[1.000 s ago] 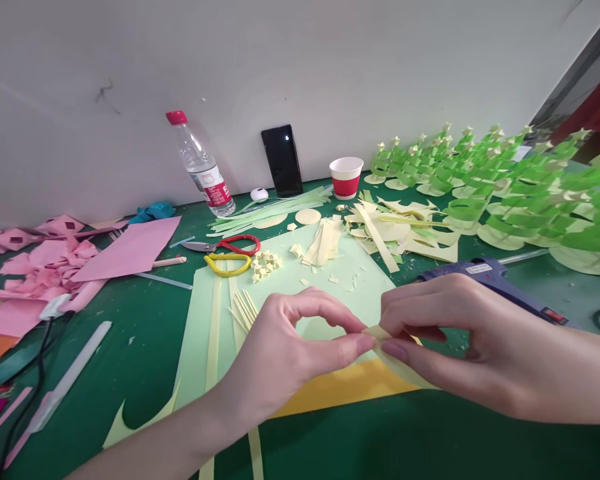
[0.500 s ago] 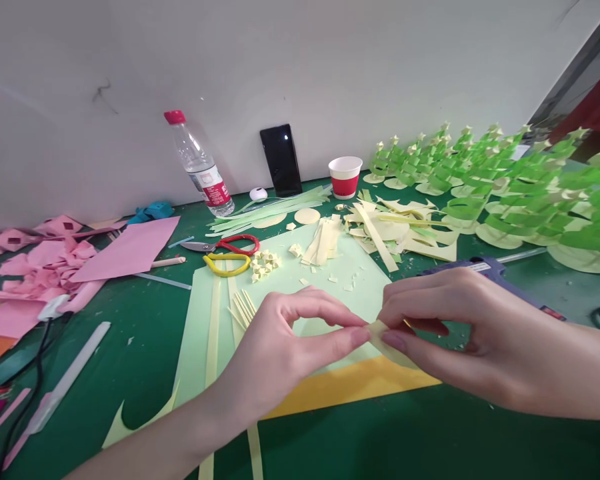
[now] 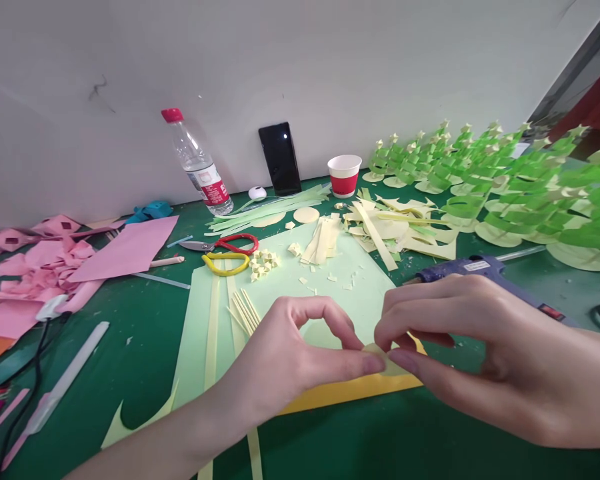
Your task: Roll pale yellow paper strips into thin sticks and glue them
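2 hands (image 3: 290, 353) pinch pale paper (image 3: 391, 368) between their fingertips.

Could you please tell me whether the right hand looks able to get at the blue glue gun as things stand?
Probably yes: the blue glue gun lies just beyond the right hand, with nothing visible blocking it, though those fingers are occupied with pale yellow paper.

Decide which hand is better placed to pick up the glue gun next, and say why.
The right hand, I'd judge: the glue gun lies just beyond it, while the left hand is farther off. Both hold the paper strip, so the right should first let go.
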`<state>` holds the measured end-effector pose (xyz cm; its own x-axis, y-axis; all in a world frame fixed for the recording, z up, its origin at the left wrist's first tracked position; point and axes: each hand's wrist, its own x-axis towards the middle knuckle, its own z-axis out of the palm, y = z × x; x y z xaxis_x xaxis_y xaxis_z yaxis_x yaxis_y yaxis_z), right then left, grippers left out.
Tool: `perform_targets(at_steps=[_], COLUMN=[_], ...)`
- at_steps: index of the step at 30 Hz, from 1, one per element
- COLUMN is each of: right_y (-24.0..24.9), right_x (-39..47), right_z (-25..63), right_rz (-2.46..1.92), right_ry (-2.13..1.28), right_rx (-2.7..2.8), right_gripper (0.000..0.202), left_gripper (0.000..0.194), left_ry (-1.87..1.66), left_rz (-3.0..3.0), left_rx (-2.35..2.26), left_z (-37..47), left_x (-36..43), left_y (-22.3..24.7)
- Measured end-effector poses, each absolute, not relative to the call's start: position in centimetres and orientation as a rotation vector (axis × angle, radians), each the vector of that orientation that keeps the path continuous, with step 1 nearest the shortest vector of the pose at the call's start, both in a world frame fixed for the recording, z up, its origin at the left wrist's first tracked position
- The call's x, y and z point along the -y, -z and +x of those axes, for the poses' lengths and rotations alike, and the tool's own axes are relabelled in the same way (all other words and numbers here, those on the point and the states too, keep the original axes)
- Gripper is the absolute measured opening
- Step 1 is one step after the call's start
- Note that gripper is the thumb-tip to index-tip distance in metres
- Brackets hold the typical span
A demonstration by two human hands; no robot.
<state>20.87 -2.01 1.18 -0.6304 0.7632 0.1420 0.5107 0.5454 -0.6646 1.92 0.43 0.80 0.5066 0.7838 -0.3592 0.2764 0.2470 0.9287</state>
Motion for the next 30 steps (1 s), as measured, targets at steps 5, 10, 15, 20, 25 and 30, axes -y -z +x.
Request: perform_targets(at_steps=[5, 10, 15, 20, 25, 30], right_y=[-1.25, -1.2, -1.13, -1.37, -1.36, -1.29], right_x=[1.98, 1.92, 1.72, 1.63, 1.72, 1.66], right_z=[20.97, 20.98, 20.84, 20.8, 20.75, 20.68], right_rz=[-1.016, -1.009, -1.034, -1.085, -1.086, -1.091], right_ry=[-0.827, -0.854, -0.799, -0.811, -0.876, -0.876], right_rx=[2.36, 2.32, 2.281, 2.231, 2.27, 2.334], right_gripper=[0.017, 0.015, 0.017, 0.015, 0.013, 0.015], left_gripper=[0.035, 0.031, 0.025, 0.027, 0.029, 0.022], left_ry=[-0.437, -0.423, -0.449, -0.45, -0.438, -0.45], left_rz=[1.311, 1.402, 1.505, 1.579, 1.572, 1.427], left_rx=[-1.022, -0.998, -1.016, -1.022, -1.036, -1.027], left_z=[2.05, 1.84, 1.88, 2.11, 1.9, 1.7], left_x=[-0.39, -0.15, -0.27, -0.62, -0.48, -0.4], left_y=[-0.81, -0.57, -0.7, -0.96, -0.68, -0.68])
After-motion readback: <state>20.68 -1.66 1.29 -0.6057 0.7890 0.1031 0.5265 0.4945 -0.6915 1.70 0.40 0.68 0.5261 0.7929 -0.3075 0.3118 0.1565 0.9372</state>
